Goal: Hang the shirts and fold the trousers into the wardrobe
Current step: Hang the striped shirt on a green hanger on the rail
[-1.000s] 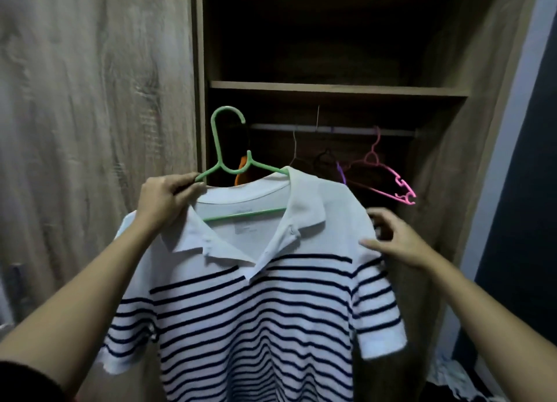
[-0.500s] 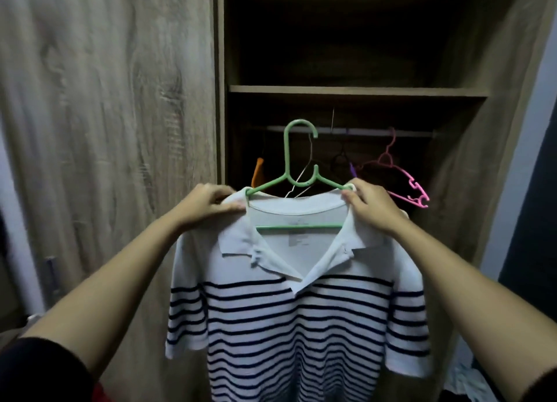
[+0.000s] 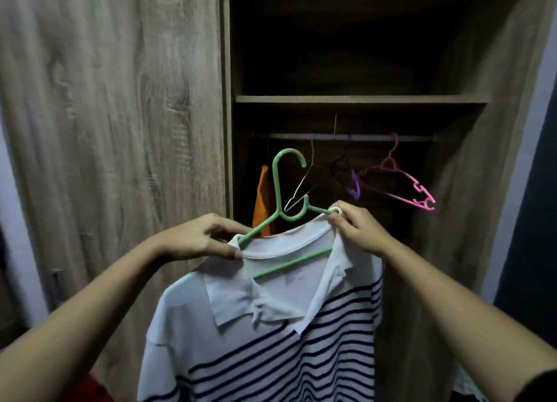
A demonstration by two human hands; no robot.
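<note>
**Striped polo shirt (image 3: pixel 271 341) on green hanger (image 3: pixel 278 190), held at the wardrobe (image 3: pixel 470 190)**

We hold one white polo with dark stripes, draped over a green plastic hanger, in front of the open compartment. It sits below the rail (image 3: pixel 355 137), with the hook up, tilted and off the rail.

Our left hand (image 3: pixel 199 240) pinches the hanger's left end and the collar edge between thumb and curled fingers. Our right hand (image 3: pixel 358 229) pinches the right end together with the neckline.

On the rail we count:
- one pink hanger (image 3: pixel 401 187)
- one purple hanger (image 3: pixel 354 187)
- one wire hanger (image 3: pixel 304 181)
- one orange garment (image 3: pixel 261 202), at the left

A shelf (image 3: pixel 361 99) lies above the rail. A wood-grain door (image 3: pixel 120 130) stands left of the compartment.
</note>
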